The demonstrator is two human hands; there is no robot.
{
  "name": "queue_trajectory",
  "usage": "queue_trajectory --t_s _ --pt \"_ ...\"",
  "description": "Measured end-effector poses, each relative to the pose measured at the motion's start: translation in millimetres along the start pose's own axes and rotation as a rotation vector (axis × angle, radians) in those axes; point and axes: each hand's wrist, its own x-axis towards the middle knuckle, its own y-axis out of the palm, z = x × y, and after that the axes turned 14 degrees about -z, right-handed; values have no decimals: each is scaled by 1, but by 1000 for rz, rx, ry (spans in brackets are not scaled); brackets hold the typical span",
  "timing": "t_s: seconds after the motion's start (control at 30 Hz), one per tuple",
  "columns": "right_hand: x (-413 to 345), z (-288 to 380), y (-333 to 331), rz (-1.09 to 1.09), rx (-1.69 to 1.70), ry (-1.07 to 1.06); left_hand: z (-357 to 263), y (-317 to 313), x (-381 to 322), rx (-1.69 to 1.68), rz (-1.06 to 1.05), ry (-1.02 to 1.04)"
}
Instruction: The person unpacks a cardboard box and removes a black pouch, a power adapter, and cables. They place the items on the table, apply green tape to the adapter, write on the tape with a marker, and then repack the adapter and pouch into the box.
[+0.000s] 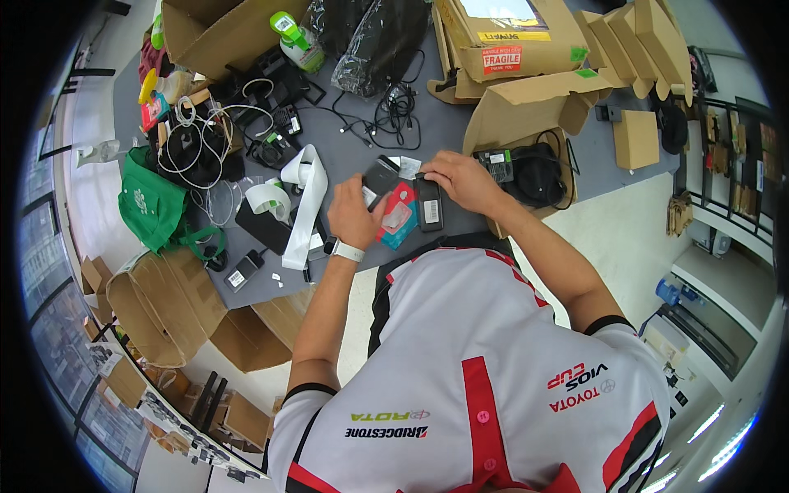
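Observation:
My left hand (pixel 354 212) rests at a dark boxy device (pixel 381 175) that bears a white label; whether its fingers grip it cannot be told. Between my hands lies a red and blue card package (pixel 398 215) with a clear blister. My right hand (pixel 462 179) pinches the top end of a black rectangular device (pixel 430 206) with a barcode label. A small white labelled piece (pixel 408 167) lies just above the package. Left of my left hand, a strip of white label roll (pixel 302 222) trails over a flat black object (pixel 262 225).
Tangled black cables (pixel 394 114) lie beyond my hands. An open cardboard box (pixel 524 111) with a black cap and a device stands at right. A green bag (pixel 151 200), white cables and a spray bottle (pixel 299 46) crowd the left. Another black device (pixel 245 270) lies near the front edge.

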Motion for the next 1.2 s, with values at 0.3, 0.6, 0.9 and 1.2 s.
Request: queue_trajectory --t_s 0.3,0.6,0.9,1.2 --pt "-10 3 -6 -68 -34 108 37 29 21 343 -63 -138" --pt "-10 17 -22 -94 12 199 -86 92 -17 124 300 -130" --pt "-32 21 -39 -47 39 213 -91 107 -18 92 368 -274" --pt "-43 4 -53 -56 127 311 -98 77 -50 143 415 -378"
